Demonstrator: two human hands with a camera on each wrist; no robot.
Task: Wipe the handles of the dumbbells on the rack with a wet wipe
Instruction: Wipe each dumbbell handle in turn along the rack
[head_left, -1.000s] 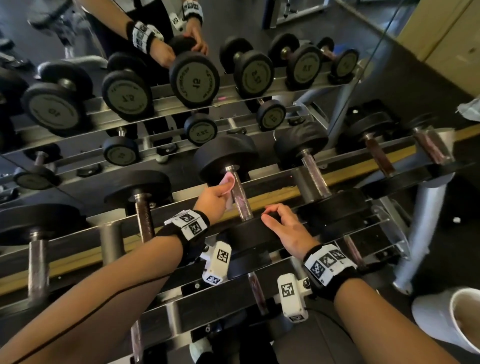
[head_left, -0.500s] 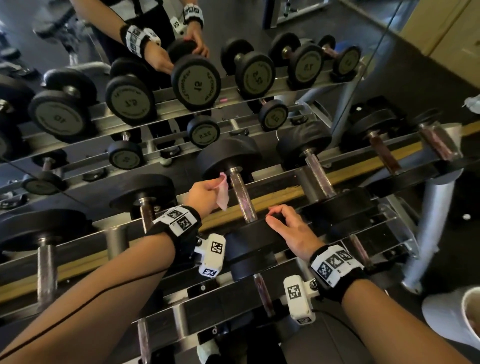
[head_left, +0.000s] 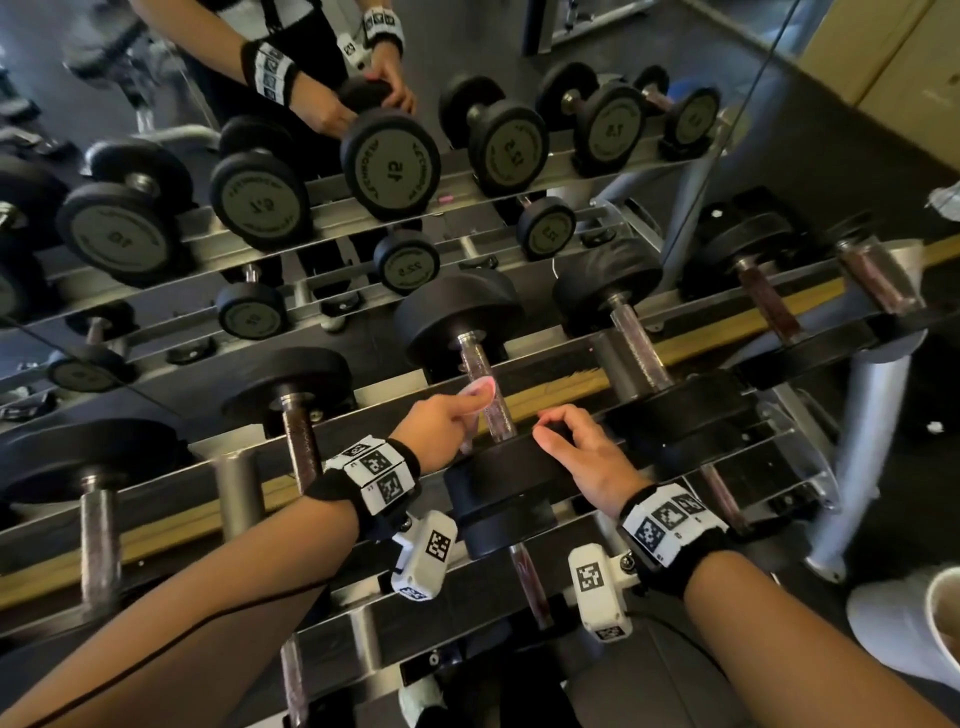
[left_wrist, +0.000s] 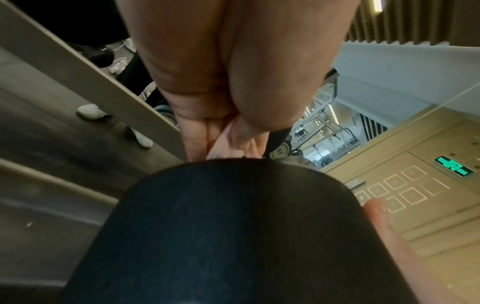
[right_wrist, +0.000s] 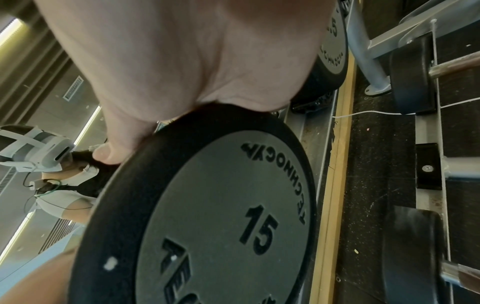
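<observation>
The black dumbbell has a steel handle (head_left: 475, 358) and lies on the upper rack tier, far head (head_left: 457, 312) toward the mirror. My left hand (head_left: 467, 410) pinches a pink wet wipe (head_left: 480, 387) and holds it against the left side of that handle. In the left wrist view the wipe (left_wrist: 226, 142) bunches between thumb and fingers (left_wrist: 194, 144), just past the near head (left_wrist: 233, 226). My right hand (head_left: 582, 457) lies on the near head (head_left: 498, 488), marked 15 (right_wrist: 259, 230), with fingers curled over its rim.
Neighbouring dumbbells lie close on both sides, one handle to the left (head_left: 298, 431) and one to the right (head_left: 641, 348). A lower tier handle (head_left: 524, 577) runs beneath my wrists. A mirror (head_left: 389, 161) behind the rack reflects the dumbbells. A white shoe (head_left: 904, 623) stands at lower right.
My left hand drew the wipe off to the left of the handle, then brought it back against the handle, lower down. My right hand stayed on the near head.
</observation>
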